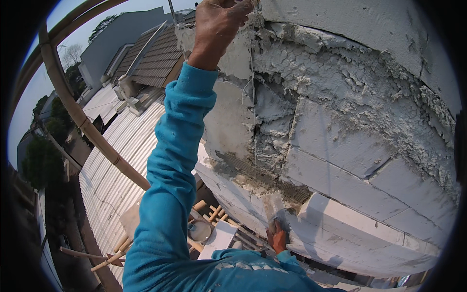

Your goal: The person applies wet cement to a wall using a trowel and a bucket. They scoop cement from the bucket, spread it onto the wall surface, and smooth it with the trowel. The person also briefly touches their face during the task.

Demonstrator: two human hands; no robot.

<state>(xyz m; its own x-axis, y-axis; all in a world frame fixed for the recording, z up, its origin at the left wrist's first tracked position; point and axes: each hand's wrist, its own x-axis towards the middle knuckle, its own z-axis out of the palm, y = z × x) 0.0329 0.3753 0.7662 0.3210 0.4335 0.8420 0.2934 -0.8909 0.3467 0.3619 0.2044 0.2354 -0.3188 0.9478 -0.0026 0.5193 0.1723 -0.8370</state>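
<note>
My left hand is raised to the top of the view, fingers closed at the frame's edge; what they hold is hard to make out. Close to it a thin string hangs down the block wall, over rough mortar and a smoother grey patch. Low at the centre, my right hand is against the wall with bent fingers, beside a pale grey piece; whether it grips anything is unclear.
Bamboo scaffold poles curve down the left, with a corrugated roof and a tiled roof beyond. Below are a bucket, a white board and more bamboo poles. A white ledge runs along the wall's lower part.
</note>
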